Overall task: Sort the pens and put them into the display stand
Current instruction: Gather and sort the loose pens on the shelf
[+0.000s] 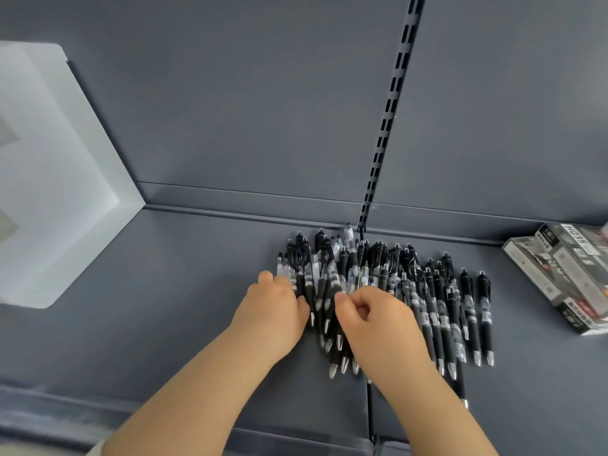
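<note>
In the head view, the pens point(378, 268) lie in one loose heap on the dark grey shelf point(184, 291), pushed up near the raised lip at the back and roughly under the slotted upright point(388, 110) of the back wall. Most are black with silver tips pointing toward the person, a few clear-barrelled ones are mixed in on the left side, and many overlap or cross one another. The left hand point(274, 311) rests at the left edge of the heap, its fingers bent down onto the outermost pens; the fingertips are hidden behind the hand, so it cannot be told whether they grasp a pen or only touch them. The right hand point(378, 324) sits over the middle of the heap with its fingers curled in toward the thumb; it looks like a pinch, but whether a pen is caught in it cannot be told. At the far right of the shelf, well apart from the heap, lies a stack of printed boxes point(566, 274); a white panel point(56, 179) stands at the left. Nothing recognisable as a display stand shows here, and no pens sit in one. The task looks to be at its very start: the sorting is only being begun, the black and clear pens are still mingled, and all the placing remains.
</note>
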Action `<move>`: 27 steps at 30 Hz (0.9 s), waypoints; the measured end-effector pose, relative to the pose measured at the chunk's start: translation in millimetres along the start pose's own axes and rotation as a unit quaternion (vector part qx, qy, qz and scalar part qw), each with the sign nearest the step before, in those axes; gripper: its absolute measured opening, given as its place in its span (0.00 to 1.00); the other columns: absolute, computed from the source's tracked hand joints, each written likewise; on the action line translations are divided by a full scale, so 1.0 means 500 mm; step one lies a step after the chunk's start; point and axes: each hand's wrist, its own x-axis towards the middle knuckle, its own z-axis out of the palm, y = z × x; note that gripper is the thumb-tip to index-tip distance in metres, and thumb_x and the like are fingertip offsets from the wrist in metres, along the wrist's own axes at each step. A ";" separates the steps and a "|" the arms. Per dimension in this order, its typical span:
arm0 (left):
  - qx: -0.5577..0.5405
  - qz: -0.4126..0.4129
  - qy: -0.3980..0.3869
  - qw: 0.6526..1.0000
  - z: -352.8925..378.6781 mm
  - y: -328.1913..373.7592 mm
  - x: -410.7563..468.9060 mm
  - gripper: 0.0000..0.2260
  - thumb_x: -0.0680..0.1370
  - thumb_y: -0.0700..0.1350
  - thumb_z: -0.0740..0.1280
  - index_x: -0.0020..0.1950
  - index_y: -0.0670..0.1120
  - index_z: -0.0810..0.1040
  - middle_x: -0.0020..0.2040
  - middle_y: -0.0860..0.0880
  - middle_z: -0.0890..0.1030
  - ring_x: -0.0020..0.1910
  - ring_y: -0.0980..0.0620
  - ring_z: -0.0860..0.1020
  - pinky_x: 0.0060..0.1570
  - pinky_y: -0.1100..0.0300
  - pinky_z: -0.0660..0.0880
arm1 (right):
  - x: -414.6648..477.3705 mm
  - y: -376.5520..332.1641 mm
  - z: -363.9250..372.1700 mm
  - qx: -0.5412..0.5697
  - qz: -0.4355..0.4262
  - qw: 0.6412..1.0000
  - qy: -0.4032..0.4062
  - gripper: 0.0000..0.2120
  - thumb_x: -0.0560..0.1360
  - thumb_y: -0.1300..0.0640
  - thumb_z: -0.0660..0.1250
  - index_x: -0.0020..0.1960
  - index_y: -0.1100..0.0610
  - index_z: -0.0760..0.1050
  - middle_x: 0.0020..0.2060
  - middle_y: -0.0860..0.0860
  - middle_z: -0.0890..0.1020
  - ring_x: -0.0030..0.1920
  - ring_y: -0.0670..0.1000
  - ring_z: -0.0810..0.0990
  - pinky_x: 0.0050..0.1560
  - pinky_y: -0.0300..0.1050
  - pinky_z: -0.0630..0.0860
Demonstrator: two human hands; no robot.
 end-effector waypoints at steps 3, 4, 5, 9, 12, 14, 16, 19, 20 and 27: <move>-0.015 -0.022 0.011 1.000 0.004 0.003 0.008 0.12 0.81 0.49 0.55 0.55 0.41 0.69 0.53 0.45 0.68 0.44 0.49 0.68 0.42 0.60 0.67 | -0.002 0.002 -0.002 0.000 -0.005 1.000 -0.003 0.17 0.76 0.47 0.61 0.31 0.52 0.67 0.22 0.46 0.67 0.25 0.45 0.65 0.32 0.44 0.70; -0.019 -0.031 0.010 0.999 0.003 0.002 0.009 0.12 0.81 0.48 0.55 0.55 0.41 0.69 0.53 0.45 0.69 0.43 0.49 0.68 0.42 0.60 0.67 | -0.003 0.003 -0.003 -0.001 -0.005 1.000 -0.005 0.17 0.76 0.47 0.61 0.31 0.52 0.66 0.23 0.46 0.67 0.25 0.45 0.64 0.33 0.44 0.70; -0.015 -0.037 0.005 0.999 0.003 0.001 0.010 0.12 0.81 0.48 0.54 0.56 0.40 0.69 0.53 0.44 0.70 0.44 0.48 0.69 0.42 0.59 0.67 | -0.004 0.005 -0.004 -0.004 -0.005 1.000 -0.007 0.17 0.76 0.47 0.61 0.31 0.52 0.66 0.23 0.46 0.67 0.25 0.45 0.64 0.33 0.44 0.70; 0.034 -0.028 -0.030 0.999 -0.007 0.001 0.008 0.11 0.81 0.46 0.55 0.56 0.41 0.71 0.53 0.45 0.72 0.46 0.46 0.72 0.42 0.58 0.68 | -0.002 0.012 -0.007 -0.028 -0.007 1.000 -0.005 0.18 0.76 0.47 0.60 0.30 0.51 0.65 0.25 0.46 0.67 0.25 0.45 0.64 0.32 0.44 0.69; 0.010 -0.006 -0.030 0.999 -0.013 0.005 0.004 0.07 0.81 0.43 0.56 0.45 0.43 0.70 0.45 0.46 0.71 0.40 0.49 0.70 0.39 0.59 0.67 | 0.001 0.010 -0.009 -0.023 -0.001 1.000 0.002 0.18 0.76 0.47 0.60 0.30 0.51 0.65 0.25 0.46 0.67 0.26 0.46 0.64 0.32 0.44 0.68; -0.051 0.009 -0.014 0.999 -0.015 -0.002 0.001 0.12 0.81 0.45 0.55 0.37 0.44 0.64 0.38 0.49 0.68 0.35 0.50 0.68 0.35 0.60 0.64 | 0.003 0.003 -0.007 -0.025 0.000 1.000 0.010 0.17 0.76 0.47 0.60 0.31 0.52 0.66 0.24 0.46 0.67 0.26 0.46 0.64 0.33 0.45 0.70; -0.084 0.030 0.004 0.996 -0.021 -0.013 -0.003 0.14 0.80 0.47 0.55 0.36 0.45 0.63 0.36 0.49 0.68 0.32 0.51 0.67 0.33 0.59 0.62 | 0.004 -0.009 0.000 -0.030 -0.002 0.999 0.019 0.17 0.76 0.48 0.60 0.31 0.53 0.67 0.25 0.46 0.68 0.26 0.46 0.65 0.34 0.47 0.71; -0.081 0.058 0.036 0.994 -0.048 -0.043 -0.009 0.14 0.80 0.50 0.54 0.37 0.46 0.65 0.36 0.51 0.69 0.32 0.52 0.68 0.33 0.58 0.63 | 0.003 -0.041 0.023 -0.043 -0.007 0.999 0.030 0.16 0.76 0.47 0.61 0.32 0.53 0.68 0.25 0.46 0.69 0.26 0.46 0.66 0.33 0.46 0.71; -0.058 0.062 0.052 0.995 -0.062 -0.058 -0.008 0.14 0.80 0.51 0.53 0.38 0.47 0.65 0.36 0.52 0.70 0.32 0.52 0.69 0.32 0.58 0.64 | 0.002 -0.055 0.034 -0.048 -0.010 0.998 0.031 0.16 0.76 0.46 0.60 0.33 0.52 0.68 0.25 0.46 0.69 0.26 0.45 0.66 0.33 0.45 0.71; 0.051 0.059 0.087 0.993 -0.141 -0.264 0.010 0.13 0.80 0.55 0.50 0.42 0.50 0.66 0.38 0.53 0.71 0.36 0.51 0.73 0.34 0.59 0.67 | -0.008 -0.196 0.184 -0.101 -0.026 0.994 0.021 0.17 0.77 0.45 0.59 0.33 0.51 0.65 0.30 0.46 0.69 0.30 0.45 0.67 0.31 0.40 0.64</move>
